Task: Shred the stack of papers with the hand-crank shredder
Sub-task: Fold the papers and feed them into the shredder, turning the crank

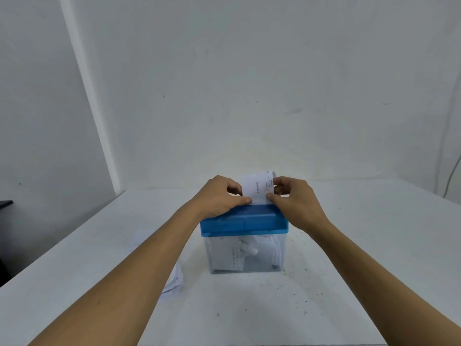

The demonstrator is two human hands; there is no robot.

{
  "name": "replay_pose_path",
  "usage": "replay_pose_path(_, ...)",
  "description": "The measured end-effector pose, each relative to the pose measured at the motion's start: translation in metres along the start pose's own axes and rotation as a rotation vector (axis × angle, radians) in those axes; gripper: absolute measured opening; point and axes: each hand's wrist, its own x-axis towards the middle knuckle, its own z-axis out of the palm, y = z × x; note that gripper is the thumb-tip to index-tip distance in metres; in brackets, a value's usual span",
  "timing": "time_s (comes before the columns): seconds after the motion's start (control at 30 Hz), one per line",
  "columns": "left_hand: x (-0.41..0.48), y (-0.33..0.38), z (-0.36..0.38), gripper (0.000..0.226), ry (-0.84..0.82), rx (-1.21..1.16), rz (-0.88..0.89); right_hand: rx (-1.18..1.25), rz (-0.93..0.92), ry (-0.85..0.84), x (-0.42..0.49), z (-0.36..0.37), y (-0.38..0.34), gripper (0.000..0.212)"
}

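Pinched 1 sheet (257, 189) upright over the shredder (244, 221) — left hand (222, 196) and right hand (294, 198) both curled on its edges — papers (174, 282) half hidden behind forearm.

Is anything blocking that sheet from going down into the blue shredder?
Nothing visible does. The left hand and right hand pinch the sheet by its sides, and its lower edge meets the blue shredder top between the thumbs. The slot itself is hidden from view.

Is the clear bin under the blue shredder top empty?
No, white paper pieces show through the wall of the clear bin below the blue top.
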Motion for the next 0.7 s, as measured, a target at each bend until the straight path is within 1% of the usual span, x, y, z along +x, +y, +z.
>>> replay_pose_path(0.07,0.0,0.002,0.0,0.022,-0.01,0.012,-0.008,0.069,0.011,0.025,0.0,-0.001,0.003,0.032)
replay_pose_path(0.13,0.0,0.002,-0.001,0.022,-0.016,0.0,-0.017,0.121,0.001,0.093,0.0,-0.005,0.012,0.034)
replay_pose_path(0.2,0.0,0.001,-0.001,0.02,-0.019,-0.022,-0.024,0.075,-0.012,0.15,-0.003,-0.008,0.029,0.046)
replay_pose_path(0.23,-0.001,0.0,-0.001,0.018,-0.024,-0.026,-0.026,0.013,-0.016,0.14,-0.007,-0.008,0.038,0.055)
replay_pose_path(0.3,0.0,0.0,-0.001,0.018,-0.03,-0.019,-0.026,-0.179,-0.06,0.013,-0.016,-0.004,0.056,0.07)
replay_pose_path(0.37,0.001,0.0,-0.001,0.018,-0.033,-0.015,-0.026,-0.348,-0.143,-0.119,-0.023,0.003,0.071,0.075)
replay_pose_path(0.43,0.0,0.001,-0.001,0.016,-0.046,-0.012,-0.027,-0.449,-0.187,-0.158,-0.023,0.006,0.079,0.077)
replay_pose_path(0.5,0.0,0.001,-0.001,0.014,-0.054,-0.001,-0.028,-0.493,-0.192,-0.169,-0.021,0.008,0.083,0.078)
replay_pose_path(0.57,0.001,0.001,-0.002,0.015,-0.052,0.001,-0.026,-0.488,-0.159,-0.195,-0.021,0.012,0.086,0.077)
replay_pose_path(0.7,0.002,0.0,-0.001,0.022,-0.049,-0.009,-0.019,-0.507,-0.131,-0.21,-0.026,0.023,0.089,0.066)
